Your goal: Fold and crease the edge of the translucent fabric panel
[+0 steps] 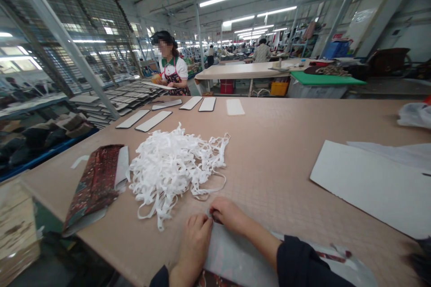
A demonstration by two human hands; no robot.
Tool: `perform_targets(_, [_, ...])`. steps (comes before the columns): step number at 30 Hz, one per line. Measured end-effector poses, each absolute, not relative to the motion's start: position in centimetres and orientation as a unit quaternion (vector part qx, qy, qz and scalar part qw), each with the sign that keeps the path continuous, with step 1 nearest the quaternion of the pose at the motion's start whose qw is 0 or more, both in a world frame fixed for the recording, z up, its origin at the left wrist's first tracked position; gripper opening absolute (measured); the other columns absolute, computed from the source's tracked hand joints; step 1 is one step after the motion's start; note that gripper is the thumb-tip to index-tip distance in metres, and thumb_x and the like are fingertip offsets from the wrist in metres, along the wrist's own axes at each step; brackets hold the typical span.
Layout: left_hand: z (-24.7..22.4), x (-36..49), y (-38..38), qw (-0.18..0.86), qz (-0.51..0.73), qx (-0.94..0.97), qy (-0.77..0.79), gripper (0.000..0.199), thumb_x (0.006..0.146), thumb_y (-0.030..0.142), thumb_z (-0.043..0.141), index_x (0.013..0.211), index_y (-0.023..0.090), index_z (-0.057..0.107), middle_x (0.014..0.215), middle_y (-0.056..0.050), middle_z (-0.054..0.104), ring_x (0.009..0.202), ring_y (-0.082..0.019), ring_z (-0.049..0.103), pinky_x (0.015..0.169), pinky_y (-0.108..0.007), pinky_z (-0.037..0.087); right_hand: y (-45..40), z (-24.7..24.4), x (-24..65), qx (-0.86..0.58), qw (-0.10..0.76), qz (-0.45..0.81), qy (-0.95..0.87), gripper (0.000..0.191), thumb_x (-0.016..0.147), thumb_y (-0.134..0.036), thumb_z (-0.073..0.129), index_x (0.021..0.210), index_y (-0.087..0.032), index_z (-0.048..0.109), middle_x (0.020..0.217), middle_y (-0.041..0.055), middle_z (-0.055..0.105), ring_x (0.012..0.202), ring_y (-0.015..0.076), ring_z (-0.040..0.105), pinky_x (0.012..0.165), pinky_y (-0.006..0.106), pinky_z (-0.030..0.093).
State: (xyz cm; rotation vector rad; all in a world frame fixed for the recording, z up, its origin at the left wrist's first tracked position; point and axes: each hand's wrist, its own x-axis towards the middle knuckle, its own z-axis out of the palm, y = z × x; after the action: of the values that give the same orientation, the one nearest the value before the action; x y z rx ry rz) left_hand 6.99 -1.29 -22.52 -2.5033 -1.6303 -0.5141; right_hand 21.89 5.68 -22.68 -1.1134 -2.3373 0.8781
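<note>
My left hand (193, 243) is closed at the upper left corner of a pale grey-backed fabric piece (239, 255), its thumb and fingers pinched together there. Close beside it, my right hand (229, 215) is also closed, its curled fingers gripping the same corner. Dark red patterned cloth (220, 280) shows under the piece's lower edge. Just what lies between the fingertips is hidden. Beyond my hands sits a tangled heap of white fabric strips (175, 163). To its left lies a folded red patterned fabric stack (94, 181) with pale backing.
A large white board (370, 184) lies on the brown table (269, 143) at right. Several small white panels (154, 121) are along the far left edge. Across the table a co-worker (173, 71) holds a panel. A metal post (63, 36) rises at left.
</note>
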Motion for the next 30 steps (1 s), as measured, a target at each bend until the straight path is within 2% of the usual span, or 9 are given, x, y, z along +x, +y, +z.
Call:
perform_targets(5, [-22.6,7.0,-1.5,0.083,-0.119,-0.848,-0.510,0.027,0.081,0.004,0.041,0.096,0.018,0.058,0.091,-0.005,0.059,0.082,-0.020,0.053,0.076,-0.036,0.042,6.4,-22.5,21.5,-0.409,0.171,0.312,-0.840,0.020,0.073,-0.009,0.045,0.076,-0.016,0.063,0.081,0.0035,0.062,0.079,0.0145,0.054,0.072,0.023,0.040])
perform_targets(12, [-22.5,7.2,-1.6,0.108,-0.090,-0.858,-0.493,0.035,0.078,0.000,0.040,0.108,0.014,0.053,0.092,-0.006,0.059,0.081,-0.019,0.053,0.078,-0.037,0.043,6.6,-22.2,21.0,-0.415,0.138,0.292,-0.851,0.017,0.072,-0.010,0.047,0.077,-0.016,0.062,0.085,0.0059,0.062,0.079,0.0180,0.055,0.070,0.026,0.041])
perform_targets(18, [-22.8,7.2,-1.3,0.098,-0.076,-0.850,-0.512,0.034,0.078,0.001,0.040,0.105,0.015,0.055,0.092,-0.006,0.058,0.080,-0.020,0.052,0.075,-0.036,0.043,6.0,-22.1,20.7,-0.438,0.147,0.279,-0.842,0.020,0.074,-0.008,0.043,0.083,-0.016,0.059,0.090,0.0063,0.061,0.083,0.0177,0.054,0.073,0.027,0.040])
perform_targets(22, [-23.1,7.3,-1.3,0.085,-0.089,-0.837,-0.533,0.033,0.080,0.002,0.039,0.102,0.017,0.056,0.091,-0.006,0.057,0.079,-0.019,0.052,0.073,-0.034,0.043,6.2,-22.8,20.9,-0.477,0.155,0.282,-0.818,0.020,0.073,-0.007,0.043,0.085,-0.015,0.056,0.088,0.0055,0.060,0.079,0.0158,0.054,0.069,0.025,0.039])
perform_targets(30, [-23.3,7.1,-1.2,0.099,-0.087,-0.842,-0.523,0.036,0.078,0.002,0.039,0.108,0.016,0.055,0.095,-0.007,0.059,0.084,-0.020,0.053,0.078,-0.036,0.043,6.2,-22.8,20.5,-0.487,0.159,0.264,-0.817,0.015,0.072,-0.008,0.047,0.081,-0.016,0.057,0.084,0.0042,0.059,0.076,0.0148,0.053,0.067,0.024,0.039])
